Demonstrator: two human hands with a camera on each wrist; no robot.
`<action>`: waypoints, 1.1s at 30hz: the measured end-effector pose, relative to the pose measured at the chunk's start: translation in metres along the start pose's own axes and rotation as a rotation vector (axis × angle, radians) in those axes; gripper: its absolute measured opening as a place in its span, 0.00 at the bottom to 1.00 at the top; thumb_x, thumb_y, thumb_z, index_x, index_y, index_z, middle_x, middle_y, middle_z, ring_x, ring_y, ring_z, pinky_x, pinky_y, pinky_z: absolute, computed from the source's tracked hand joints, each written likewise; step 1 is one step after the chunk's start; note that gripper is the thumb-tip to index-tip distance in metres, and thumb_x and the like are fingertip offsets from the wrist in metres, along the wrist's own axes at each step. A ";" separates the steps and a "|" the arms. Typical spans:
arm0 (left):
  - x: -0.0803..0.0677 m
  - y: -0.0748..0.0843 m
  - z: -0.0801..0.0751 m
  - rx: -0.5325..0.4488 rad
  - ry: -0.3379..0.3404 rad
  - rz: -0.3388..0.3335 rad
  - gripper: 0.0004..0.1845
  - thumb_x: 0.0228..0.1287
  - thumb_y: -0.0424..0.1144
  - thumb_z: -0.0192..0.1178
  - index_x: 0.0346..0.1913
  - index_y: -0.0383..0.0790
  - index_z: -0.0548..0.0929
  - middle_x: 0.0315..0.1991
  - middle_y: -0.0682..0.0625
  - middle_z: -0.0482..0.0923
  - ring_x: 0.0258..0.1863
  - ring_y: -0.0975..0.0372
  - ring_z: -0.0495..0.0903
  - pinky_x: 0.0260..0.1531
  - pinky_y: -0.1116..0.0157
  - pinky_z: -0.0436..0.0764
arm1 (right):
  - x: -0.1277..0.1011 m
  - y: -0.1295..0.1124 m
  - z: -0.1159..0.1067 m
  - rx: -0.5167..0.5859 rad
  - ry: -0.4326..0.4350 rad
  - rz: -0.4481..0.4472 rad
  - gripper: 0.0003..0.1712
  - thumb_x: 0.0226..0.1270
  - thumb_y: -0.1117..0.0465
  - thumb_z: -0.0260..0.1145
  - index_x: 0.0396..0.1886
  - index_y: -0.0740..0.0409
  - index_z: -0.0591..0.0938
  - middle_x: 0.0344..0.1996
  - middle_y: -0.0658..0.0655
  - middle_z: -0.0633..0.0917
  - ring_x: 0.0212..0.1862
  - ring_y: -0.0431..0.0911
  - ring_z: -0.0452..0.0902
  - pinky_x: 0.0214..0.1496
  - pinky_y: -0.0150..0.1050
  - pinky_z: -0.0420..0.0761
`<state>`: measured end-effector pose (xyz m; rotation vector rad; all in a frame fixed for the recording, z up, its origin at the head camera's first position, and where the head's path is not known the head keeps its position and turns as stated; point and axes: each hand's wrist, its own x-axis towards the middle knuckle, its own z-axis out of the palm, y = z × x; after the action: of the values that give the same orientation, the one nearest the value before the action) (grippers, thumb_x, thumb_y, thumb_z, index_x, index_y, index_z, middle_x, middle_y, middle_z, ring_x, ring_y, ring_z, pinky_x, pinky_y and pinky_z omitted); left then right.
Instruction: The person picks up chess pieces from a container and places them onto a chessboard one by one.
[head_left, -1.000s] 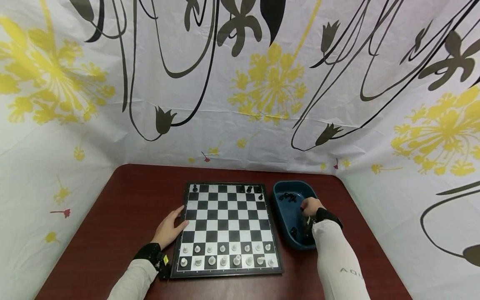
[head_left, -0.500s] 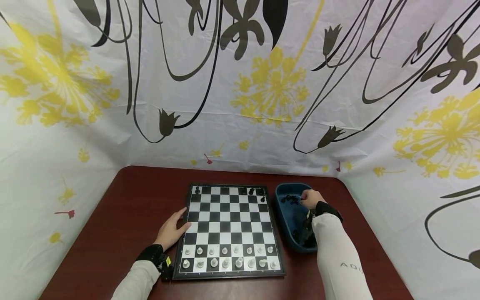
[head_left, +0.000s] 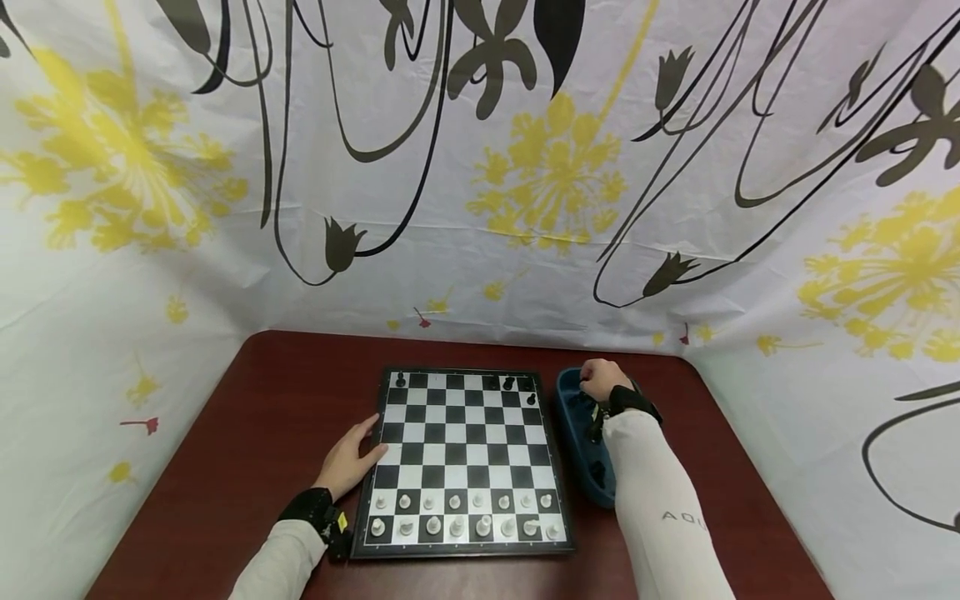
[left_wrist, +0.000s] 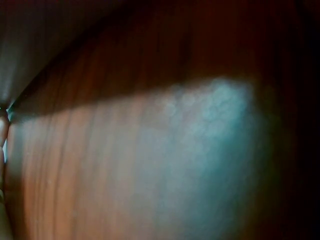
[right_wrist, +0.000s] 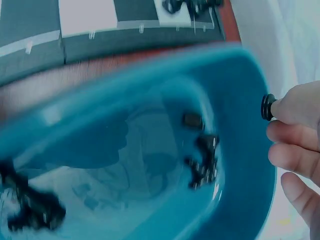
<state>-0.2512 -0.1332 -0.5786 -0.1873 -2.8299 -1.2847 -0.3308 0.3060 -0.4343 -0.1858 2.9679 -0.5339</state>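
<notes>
Black chess piece [right_wrist: 267, 107] pinched in right hand [head_left: 597, 379] fingers, above far end of blue tray [head_left: 576, 450]. Left hand [head_left: 351, 456] flat, steadying chessboard [head_left: 465, 462] edge on worktop. Step: carry piece over; next needs placing on far-row square.

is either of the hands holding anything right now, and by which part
The right hand pinches a small black chess piece in its fingertips above the blue plastic tray; only its round end shows. The left hand holds nothing, resting at the chessboard edge.
</notes>
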 end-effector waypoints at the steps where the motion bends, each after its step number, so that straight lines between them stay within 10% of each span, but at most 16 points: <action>1: 0.000 0.000 0.000 -0.003 -0.005 -0.003 0.36 0.58 0.54 0.59 0.66 0.42 0.63 0.60 0.39 0.67 0.56 0.49 0.70 0.55 0.49 0.67 | 0.004 -0.004 0.003 -0.005 0.010 -0.004 0.11 0.57 0.67 0.58 0.39 0.67 0.79 0.36 0.63 0.81 0.33 0.50 0.74 0.38 0.47 0.76; 17: 0.003 0.003 0.002 -0.018 0.011 0.012 0.36 0.56 0.53 0.61 0.66 0.43 0.65 0.58 0.41 0.69 0.55 0.50 0.71 0.55 0.50 0.68 | 0.037 -0.069 0.054 0.027 -0.072 0.022 0.09 0.54 0.70 0.62 0.36 0.61 0.83 0.31 0.57 0.82 0.28 0.45 0.74 0.26 0.37 0.74; 33: 0.002 -0.003 0.000 -0.020 0.016 -0.007 0.35 0.57 0.52 0.61 0.66 0.44 0.64 0.57 0.43 0.70 0.54 0.52 0.72 0.54 0.51 0.69 | 0.053 -0.072 0.088 -0.034 -0.107 0.011 0.07 0.51 0.68 0.66 0.31 0.55 0.85 0.29 0.52 0.83 0.28 0.43 0.74 0.29 0.38 0.75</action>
<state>-0.2534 -0.1353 -0.5805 -0.1676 -2.8075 -1.3108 -0.3637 0.2015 -0.4956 -0.1946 2.8737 -0.4580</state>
